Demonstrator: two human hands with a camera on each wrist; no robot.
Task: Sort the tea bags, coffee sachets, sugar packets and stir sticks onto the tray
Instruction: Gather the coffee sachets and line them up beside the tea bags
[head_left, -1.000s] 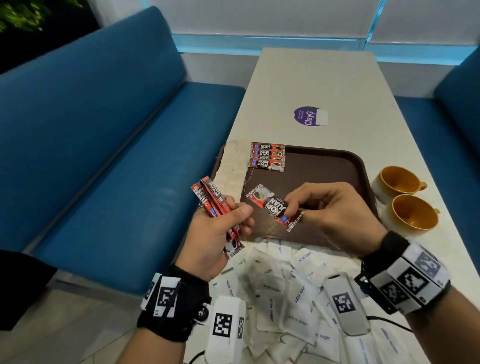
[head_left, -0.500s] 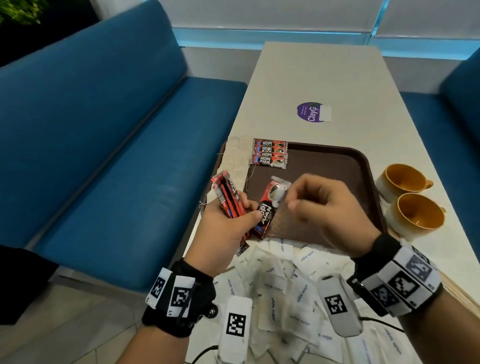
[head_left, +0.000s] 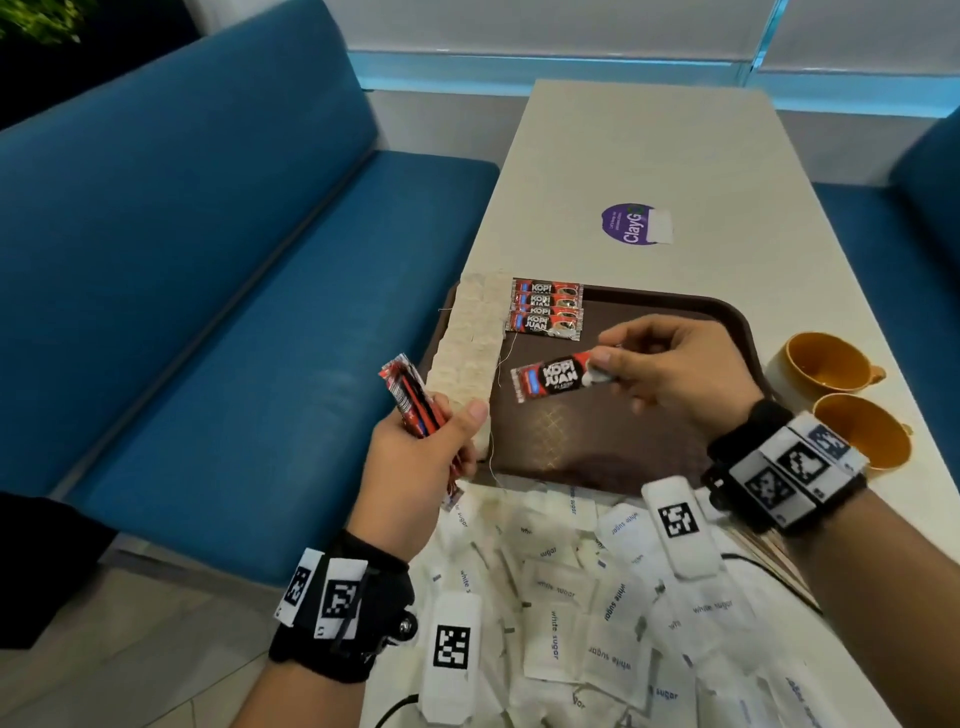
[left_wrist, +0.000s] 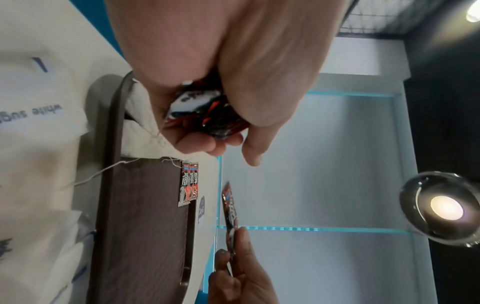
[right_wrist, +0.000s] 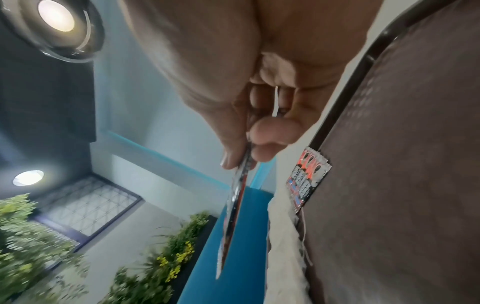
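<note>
1. Nearest the person, a loose heap of white sugar packets (head_left: 561, 597) lay on the table (head_left: 675, 156), unsorted and just short of the tray's near rim.
2. The left hand (head_left: 415, 467) hovered by the tray's near-left corner, its fingers and thumb curled round a bundle of coffee sachets (head_left: 413, 400) that stood up out of the fist; the left wrist view showed their ends bunched in the palm.
3. The right hand (head_left: 675, 369) hung over the brown tray (head_left: 717, 332), thumb and forefinger pinching 1 end of a single coffee sachet (head_left: 553, 375), which was clear of the tray floor with its printed face up.
4. That sachet's long axis ran left to right, roughly parallel to the row of laid sachets (head_left: 545, 307) at the tray's far-left end, which lay just beyond it, a short way farther from the person.
5. The right hand was plainly the nearer to that row, so the placing looked like a short carry forward with no turn needed.
6. A strip of tea bags (head_left: 472, 343) ran along the tray's left edge, just beside the row.
7. 2 yellow cups (head_left: 831, 364) stood on the table right of the tray.
8. No stir sticks could be clearly picked out.
</note>
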